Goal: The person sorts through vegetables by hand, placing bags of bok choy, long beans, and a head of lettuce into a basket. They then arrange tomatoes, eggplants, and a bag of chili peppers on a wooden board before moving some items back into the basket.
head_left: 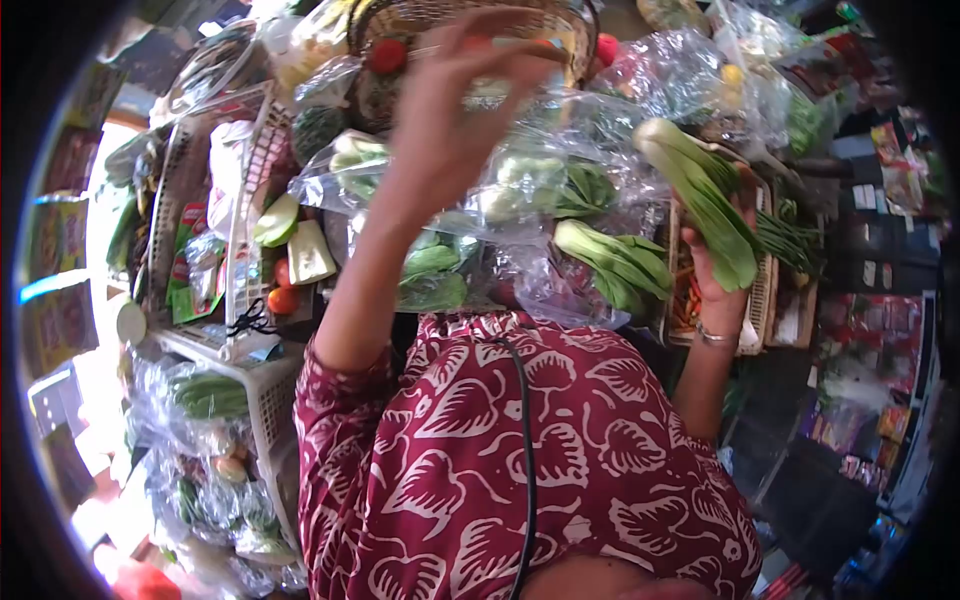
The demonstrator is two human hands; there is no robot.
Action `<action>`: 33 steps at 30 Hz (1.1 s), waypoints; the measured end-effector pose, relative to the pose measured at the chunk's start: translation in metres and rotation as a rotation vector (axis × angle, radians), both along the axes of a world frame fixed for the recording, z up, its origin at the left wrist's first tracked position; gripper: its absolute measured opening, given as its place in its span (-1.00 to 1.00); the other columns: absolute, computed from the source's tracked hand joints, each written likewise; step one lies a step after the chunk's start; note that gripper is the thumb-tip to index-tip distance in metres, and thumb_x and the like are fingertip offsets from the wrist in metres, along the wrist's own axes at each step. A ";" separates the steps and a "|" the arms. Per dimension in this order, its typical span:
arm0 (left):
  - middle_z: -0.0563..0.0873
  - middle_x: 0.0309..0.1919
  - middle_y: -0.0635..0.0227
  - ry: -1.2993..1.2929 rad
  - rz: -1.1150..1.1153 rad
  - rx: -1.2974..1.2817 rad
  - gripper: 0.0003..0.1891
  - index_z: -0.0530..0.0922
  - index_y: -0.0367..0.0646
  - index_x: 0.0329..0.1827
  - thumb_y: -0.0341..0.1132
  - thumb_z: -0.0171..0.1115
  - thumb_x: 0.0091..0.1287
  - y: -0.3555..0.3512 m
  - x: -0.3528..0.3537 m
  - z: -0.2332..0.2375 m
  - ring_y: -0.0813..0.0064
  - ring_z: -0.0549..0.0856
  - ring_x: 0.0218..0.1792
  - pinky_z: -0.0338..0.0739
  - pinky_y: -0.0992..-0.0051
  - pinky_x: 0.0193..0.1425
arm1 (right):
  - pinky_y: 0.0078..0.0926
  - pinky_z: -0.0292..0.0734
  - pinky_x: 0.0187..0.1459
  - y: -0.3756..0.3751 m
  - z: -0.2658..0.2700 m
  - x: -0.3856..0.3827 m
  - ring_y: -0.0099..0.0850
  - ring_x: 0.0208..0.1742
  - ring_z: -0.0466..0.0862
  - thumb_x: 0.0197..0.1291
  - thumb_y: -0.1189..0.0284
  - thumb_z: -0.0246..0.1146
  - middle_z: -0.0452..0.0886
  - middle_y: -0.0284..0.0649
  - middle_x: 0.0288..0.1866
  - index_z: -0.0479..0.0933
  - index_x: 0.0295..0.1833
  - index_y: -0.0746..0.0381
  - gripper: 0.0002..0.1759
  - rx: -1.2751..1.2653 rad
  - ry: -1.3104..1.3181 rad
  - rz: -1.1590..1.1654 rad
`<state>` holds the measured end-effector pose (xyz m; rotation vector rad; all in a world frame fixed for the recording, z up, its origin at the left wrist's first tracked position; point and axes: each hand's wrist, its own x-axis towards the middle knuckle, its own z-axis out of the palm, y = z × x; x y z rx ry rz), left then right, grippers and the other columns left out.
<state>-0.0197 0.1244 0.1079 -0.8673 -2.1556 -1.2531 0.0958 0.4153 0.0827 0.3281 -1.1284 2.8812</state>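
Two bare hands: reaching past a maroon leaf-print garment (550,430), seen in the head view
Left hand (455,115): raised, blurred, fingers spread, before a wicker basket (590,45); I can't tell if it touches anything
Right hand (711,282): closed around a bok choy (695,190), pale stem end upward
Second bok choy (612,265): lying on clear plastic (535,275), between the arms
Chillies (686,298): in a woven basket (760,300) beside the right wrist

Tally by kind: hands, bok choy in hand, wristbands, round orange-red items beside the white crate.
Hands: 2 (left hand, right hand)
Held bok choy: 1
Wristband: 1
Round orange-red items: 2
Total: 6
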 end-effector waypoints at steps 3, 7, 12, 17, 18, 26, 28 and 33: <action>0.54 0.11 0.24 -0.049 -0.029 -0.359 -0.63 0.69 -0.01 -0.15 0.06 0.15 0.23 0.049 0.010 0.019 0.27 0.57 0.03 0.46 0.31 0.10 | 0.07 0.62 -0.08 0.005 0.008 0.007 0.14 0.23 0.36 0.27 0.49 0.01 0.28 0.08 0.28 0.13 0.33 0.22 -0.49 -0.083 -0.013 0.017; 0.59 0.05 0.16 -0.316 -0.086 -0.680 -0.76 0.67 -0.14 -0.16 -0.32 0.10 0.18 0.054 -0.009 0.001 0.25 0.66 -0.15 0.56 0.36 -0.04 | 0.02 0.54 0.06 0.011 0.005 0.020 0.07 0.20 0.41 0.22 0.33 0.13 0.35 0.11 0.21 0.20 0.25 0.39 -0.44 -0.192 -0.123 0.066; 0.55 0.10 0.15 -0.315 -0.081 -0.290 -0.53 0.55 -0.30 0.01 -0.65 -0.06 -0.03 0.045 0.034 -0.031 0.15 0.63 -0.08 0.54 0.27 0.01 | -0.22 0.54 0.11 -0.032 0.000 0.028 -0.15 0.15 0.50 0.03 0.37 0.36 0.44 0.07 0.13 0.25 0.18 0.52 -0.31 0.044 -0.195 0.068; 0.48 0.19 0.37 -0.364 -0.088 -0.083 -0.52 0.47 -0.24 0.09 -0.57 0.04 0.01 0.030 0.065 -0.026 0.20 0.58 -0.01 0.51 0.33 -0.02 | -0.38 0.40 0.19 -0.068 0.012 0.019 -0.31 0.15 0.50 -0.02 0.56 0.29 0.47 -0.02 0.15 0.47 0.03 0.42 -0.57 0.560 -0.309 -0.219; 0.52 0.16 0.32 -0.289 -0.073 -0.051 -0.45 0.50 -0.18 0.11 -0.64 0.01 -0.05 0.028 0.066 -0.025 0.25 0.62 -0.04 0.56 0.37 -0.05 | -0.42 0.40 0.17 -0.070 0.012 0.019 -0.35 0.12 0.52 -0.03 0.58 0.27 0.48 -0.05 0.14 0.53 -0.02 0.39 -0.63 0.796 -0.318 -0.343; 0.47 0.22 0.47 -0.215 -0.315 -0.221 -0.56 0.56 -0.04 0.03 -0.43 0.14 -0.01 0.062 0.074 -0.011 0.36 0.65 -0.09 0.60 0.45 -0.18 | -0.54 0.39 0.09 -0.074 -0.009 0.024 -0.44 0.09 0.51 0.01 0.57 0.27 0.51 -0.09 0.11 0.51 0.09 0.26 -0.56 1.253 -0.104 -0.334; 0.43 0.23 0.41 -0.222 -0.384 -0.242 -0.57 0.53 -0.13 0.04 -0.42 0.13 0.02 0.075 0.075 -0.011 0.28 0.64 -0.11 0.58 0.41 -0.15 | -0.53 0.36 0.11 -0.067 -0.024 0.018 -0.44 0.10 0.50 0.02 0.58 0.26 0.50 -0.10 0.12 0.49 0.11 0.27 -0.55 1.154 -0.152 -0.297; 0.45 0.18 0.30 -0.143 -0.374 -0.188 -0.58 0.49 -0.22 0.05 -0.43 0.09 0.05 0.093 0.073 -0.013 0.24 0.63 -0.15 0.56 0.36 -0.14 | -0.52 0.31 0.16 -0.078 -0.023 -0.016 -0.43 0.14 0.47 0.03 0.61 0.24 0.49 -0.12 0.14 0.45 0.16 0.28 -0.51 0.976 -0.145 -0.152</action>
